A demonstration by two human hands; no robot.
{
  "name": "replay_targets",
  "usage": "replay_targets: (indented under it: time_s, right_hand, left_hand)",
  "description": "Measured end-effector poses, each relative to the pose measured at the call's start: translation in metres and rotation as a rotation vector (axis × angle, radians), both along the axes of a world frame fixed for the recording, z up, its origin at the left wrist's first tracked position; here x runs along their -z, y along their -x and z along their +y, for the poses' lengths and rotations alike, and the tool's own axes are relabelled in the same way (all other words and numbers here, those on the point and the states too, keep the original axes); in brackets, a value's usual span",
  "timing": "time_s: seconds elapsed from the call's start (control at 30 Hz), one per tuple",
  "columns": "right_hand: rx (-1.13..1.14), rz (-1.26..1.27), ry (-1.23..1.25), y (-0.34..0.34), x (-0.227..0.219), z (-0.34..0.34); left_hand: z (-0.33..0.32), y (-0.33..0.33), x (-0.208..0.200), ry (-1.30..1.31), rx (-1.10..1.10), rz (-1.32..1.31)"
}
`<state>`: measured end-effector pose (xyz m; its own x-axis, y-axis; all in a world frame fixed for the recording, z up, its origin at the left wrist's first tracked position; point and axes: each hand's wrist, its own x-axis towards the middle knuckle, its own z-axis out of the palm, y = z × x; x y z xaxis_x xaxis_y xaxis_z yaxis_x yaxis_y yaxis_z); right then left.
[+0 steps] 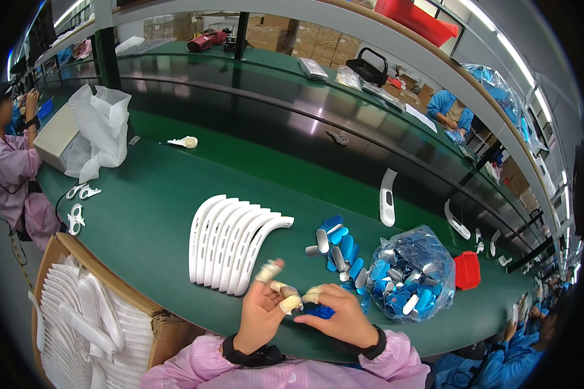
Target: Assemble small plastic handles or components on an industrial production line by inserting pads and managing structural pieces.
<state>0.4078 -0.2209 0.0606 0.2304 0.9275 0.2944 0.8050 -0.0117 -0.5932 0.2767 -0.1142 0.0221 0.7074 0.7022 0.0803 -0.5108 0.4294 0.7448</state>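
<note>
My left hand [266, 306] and my right hand [342, 316] meet close to the table's near edge, with pale finger covers on several fingertips. Thumb and fingers of the left are pinched on a small thing mostly hidden by them, its kind unclear. The right fingertips are also pinched together against it. Shiny blue material [321, 312] shows just under the right fingers; whether it is held I cannot tell. Beyond my hands stands a row of curved white plastic pieces [233, 246]. Loose blue-and-silver oval pieces [347, 249] lie ahead of my right hand.
A clear plastic bag [412, 275] full of oval pieces sits right, beside a red bin [467, 270]. At left, a cardboard box [104, 279] holds white parts. White pieces lie on the dark conveyor [272, 91]. Co-workers sit at both sides.
</note>
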Motion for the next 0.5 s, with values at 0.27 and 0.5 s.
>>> replay_targets:
  time_s: [0.27, 0.5]
  right_hand:
    - [0.052, 1.115, -0.037, -0.006, 0.017, 0.005]
    - [0.028, 1.082, 0.06, -0.016, 0.013, 0.004]
  left_hand:
    - [0.013, 0.012, 0.015, -0.3, 0.011, 0.234]
    - [0.035, 0.021, 0.007, -0.29, 0.431, 0.31]
